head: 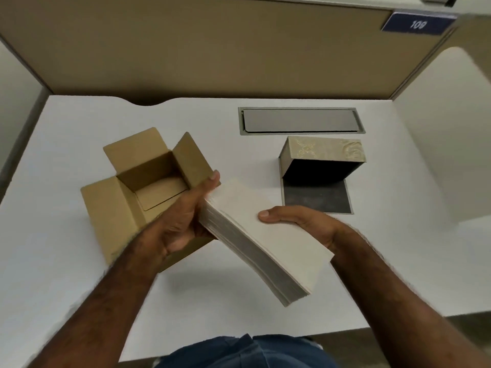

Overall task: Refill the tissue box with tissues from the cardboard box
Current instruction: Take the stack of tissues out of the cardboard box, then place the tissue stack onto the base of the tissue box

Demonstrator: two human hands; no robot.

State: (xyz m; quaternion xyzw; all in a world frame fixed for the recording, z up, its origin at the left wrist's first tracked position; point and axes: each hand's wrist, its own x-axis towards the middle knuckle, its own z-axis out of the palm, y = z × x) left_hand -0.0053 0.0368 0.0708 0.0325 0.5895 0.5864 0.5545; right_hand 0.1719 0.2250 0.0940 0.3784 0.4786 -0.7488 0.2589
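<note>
**Tissue stack held in both hands above the desk**

I have the stack of tissues (268,240) in both hands at the centre of the frame, lifted off the white desk (385,261). Its long axis runs diagonally, from the upper left near the cardboard box down to the lower right corner of the stack, and its broad face tilts up toward me with the layered edge showing along the lower left side.

My left hand (183,221) is closed on the stack's upper left end, thumb pressed along the top edge. My right hand (300,221) grips the right long side, thumb flat on the top face and fingers under it (I cannot see those fingers).

The cardboard box (148,192) sits left of centre, flaps spread open, its inside showing only the brown bottom. My left hand and wrist overlap its near right corner.

The tissue box (322,158) lies right of centre, its dark interior facing me and its dark flap flat on the desk in front of it. Behind it, a grey cable hatch (301,120) is set into the desk. A numbered blue plate (418,23) hangs at the upper right.
</note>
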